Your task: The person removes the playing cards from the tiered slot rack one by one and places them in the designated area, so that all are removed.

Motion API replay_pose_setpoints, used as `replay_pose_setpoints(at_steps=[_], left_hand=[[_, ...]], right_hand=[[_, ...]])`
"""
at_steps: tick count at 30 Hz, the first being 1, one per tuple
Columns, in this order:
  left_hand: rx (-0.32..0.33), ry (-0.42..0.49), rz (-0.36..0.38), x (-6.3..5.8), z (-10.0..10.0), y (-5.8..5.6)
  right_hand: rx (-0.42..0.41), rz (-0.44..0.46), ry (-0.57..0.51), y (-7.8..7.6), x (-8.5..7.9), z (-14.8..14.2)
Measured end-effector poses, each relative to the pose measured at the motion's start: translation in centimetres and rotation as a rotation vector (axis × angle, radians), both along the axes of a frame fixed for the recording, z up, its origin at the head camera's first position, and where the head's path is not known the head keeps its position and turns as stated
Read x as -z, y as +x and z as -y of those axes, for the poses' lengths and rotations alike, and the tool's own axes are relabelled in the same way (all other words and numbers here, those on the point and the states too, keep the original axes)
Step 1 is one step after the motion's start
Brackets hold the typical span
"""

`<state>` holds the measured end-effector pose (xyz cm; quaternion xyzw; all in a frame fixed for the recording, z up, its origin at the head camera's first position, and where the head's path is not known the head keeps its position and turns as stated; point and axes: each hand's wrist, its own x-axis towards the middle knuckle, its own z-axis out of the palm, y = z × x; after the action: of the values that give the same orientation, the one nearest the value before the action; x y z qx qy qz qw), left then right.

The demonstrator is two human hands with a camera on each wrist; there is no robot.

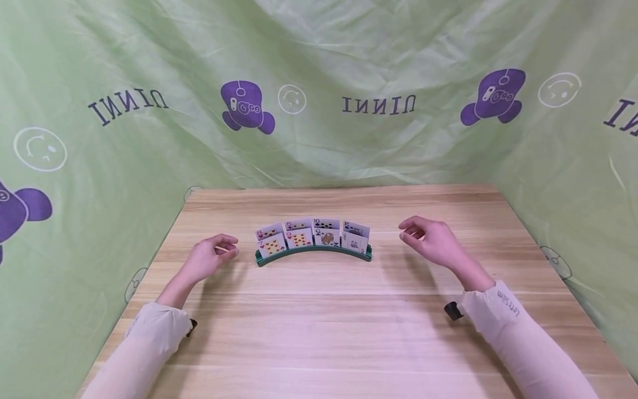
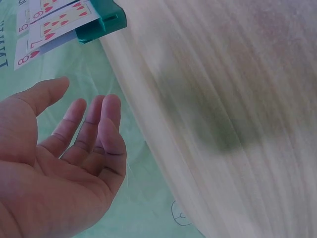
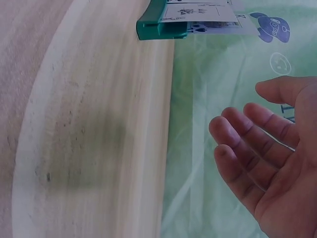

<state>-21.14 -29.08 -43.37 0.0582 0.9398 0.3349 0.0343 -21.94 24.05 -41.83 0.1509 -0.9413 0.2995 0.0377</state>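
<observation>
A curved green card holder (image 1: 319, 249) stands on the table with playing cards upright in two rows. Its front row shows a seven (image 1: 272, 245), a nine of hearts (image 1: 299, 239), a queen (image 1: 327, 238) and a card with a small dark figure (image 1: 354, 243). Behind them rise an eight, a five, a ten and a king (image 1: 356, 227). My left hand (image 1: 208, 258) hovers left of the holder, its fingers loosely bent around nothing. To the right of the holder, my right hand (image 1: 432, 241) is held likewise, relaxed and apart from the cards. Both palms show bare in the wrist views.
The wood-grain table (image 1: 309, 327) reaches back to a green cloth (image 1: 369, 149) printed with purple bears and smiley faces. That cloth also hangs along the left and right sides. Dark bands (image 1: 453, 311) show at the sleeve cuffs.
</observation>
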Motion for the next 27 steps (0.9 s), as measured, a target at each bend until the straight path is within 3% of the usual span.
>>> replay_pose_setpoints(at_steps=[9, 27], left_hand=[[0.045, 0.020, 0.044, 0.6, -0.4, 0.0], [0.060, 0.076, 0.014, 2.0, -1.3, 0.7]], right_hand=[[-0.019, 0.000, -0.015, 0.4, 0.2, 0.7], [-0.051, 0.000, -0.075, 0.6, 0.8, 1.7]])
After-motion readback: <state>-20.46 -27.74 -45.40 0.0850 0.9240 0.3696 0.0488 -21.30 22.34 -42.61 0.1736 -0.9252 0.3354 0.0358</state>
